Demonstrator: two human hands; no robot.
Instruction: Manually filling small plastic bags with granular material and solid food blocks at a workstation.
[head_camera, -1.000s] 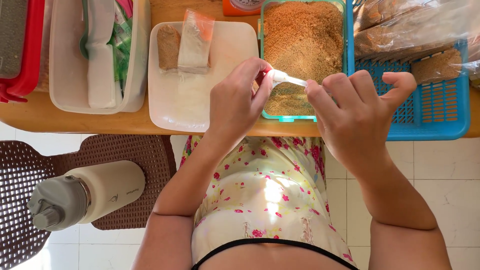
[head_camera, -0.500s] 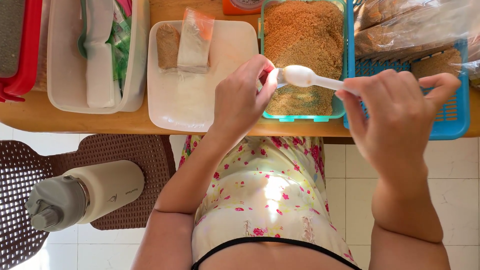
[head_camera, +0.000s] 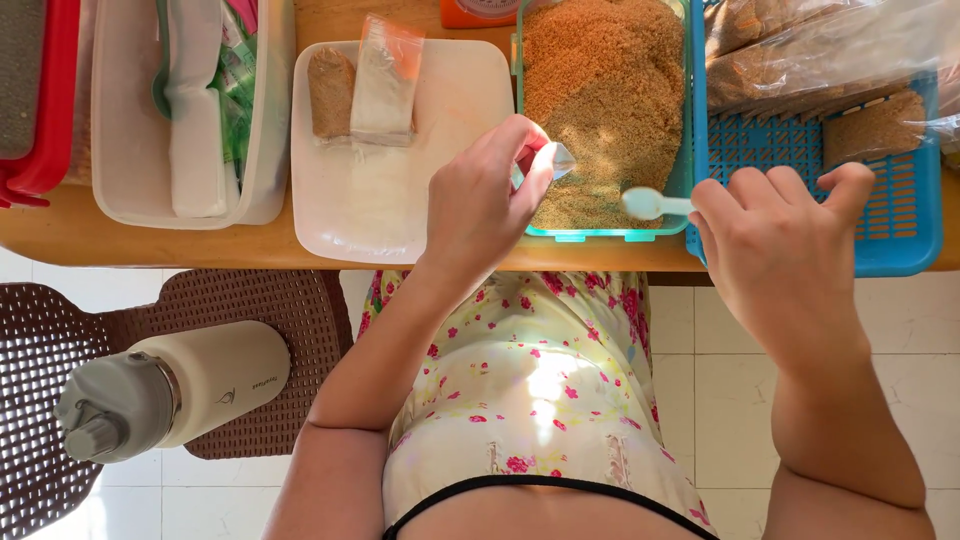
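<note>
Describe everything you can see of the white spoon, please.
The spoon is small, white and looks like plastic. Only its oval bowl and a short piece of handle show; the rest is hidden in the right hand, which grips it. It lies nearly level, bowl pointing toward the left hand, over the near right corner of the green tub of brown crumbs. The bowl looks empty. Whether it touches the crumbs cannot be told.
</note>
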